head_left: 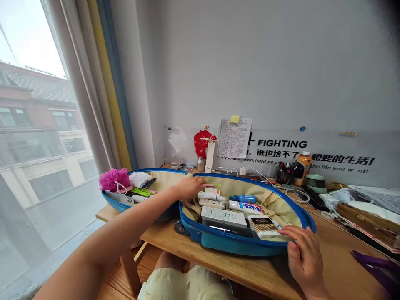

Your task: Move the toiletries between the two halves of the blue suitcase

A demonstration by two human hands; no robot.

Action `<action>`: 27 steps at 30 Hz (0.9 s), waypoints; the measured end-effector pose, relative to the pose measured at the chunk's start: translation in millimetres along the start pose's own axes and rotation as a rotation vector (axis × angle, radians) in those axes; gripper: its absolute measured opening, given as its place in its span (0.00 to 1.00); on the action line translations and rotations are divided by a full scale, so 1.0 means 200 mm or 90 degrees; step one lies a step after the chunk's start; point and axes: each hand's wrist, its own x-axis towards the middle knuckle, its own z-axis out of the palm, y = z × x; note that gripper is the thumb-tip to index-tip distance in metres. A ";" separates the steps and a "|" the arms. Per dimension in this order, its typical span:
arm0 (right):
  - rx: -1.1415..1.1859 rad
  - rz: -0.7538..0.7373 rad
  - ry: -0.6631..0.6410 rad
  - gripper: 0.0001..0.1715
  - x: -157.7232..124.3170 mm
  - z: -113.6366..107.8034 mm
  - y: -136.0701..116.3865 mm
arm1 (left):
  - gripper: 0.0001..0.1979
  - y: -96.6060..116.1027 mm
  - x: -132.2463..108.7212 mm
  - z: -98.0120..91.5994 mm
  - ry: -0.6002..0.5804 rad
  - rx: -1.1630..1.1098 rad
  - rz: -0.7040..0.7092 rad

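Your left forearm (pixel 103 246) stretches across to the left hand (pixel 188 187), its grip on a pink-and-green handle (pixel 213 185) unclear; your right hand (pixel 304 258) rests open against the blue suitcase rim (pixel 237 246).

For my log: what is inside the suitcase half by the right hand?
The blue suitcase half holds a white box, a packet of cotton swabs and several tubes; whatever lies beneath them is covered.

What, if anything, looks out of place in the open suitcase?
The pack of cotton swabs lies skewed in the blue suitcase, at an angle to the white box and tubes lined up beside it.
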 end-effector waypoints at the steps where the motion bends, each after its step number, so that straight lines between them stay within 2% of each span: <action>1: 0.001 -0.006 0.003 0.17 0.00 0.00 0.00 | 0.20 0.07 0.02 0.03 -0.019 -0.009 0.038; 3: 0.000 -0.017 0.006 0.16 0.00 0.00 0.00 | 0.18 0.18 0.04 0.09 -0.055 -0.024 0.100; 6: -0.006 -0.017 -0.005 0.16 0.01 -0.01 -0.01 | 0.18 0.25 0.06 0.16 -0.094 -0.032 0.156; 12: 0.003 -0.036 0.014 0.15 0.03 -0.02 -0.03 | 0.17 0.25 0.09 0.23 -0.132 -0.018 0.193; 17: 0.007 -0.039 0.017 0.15 0.04 -0.02 -0.04 | 0.18 0.26 0.09 0.26 -0.126 -0.011 0.186; 20: 0.013 -0.026 0.016 0.15 0.03 -0.01 -0.02 | 0.19 0.27 0.09 0.25 -0.106 -0.026 0.177; 23: 0.008 -0.016 0.008 0.16 0.01 0.00 0.00 | 0.20 0.25 0.06 0.19 -0.056 -0.053 0.152; 25: 0.005 -0.016 0.007 0.16 0.01 0.00 0.00 | 0.19 0.19 0.02 0.13 0.005 -0.068 0.109; 27: 0.011 -0.022 0.012 0.16 0.01 0.00 0.00 | 0.20 0.08 -0.03 0.07 0.068 -0.074 0.042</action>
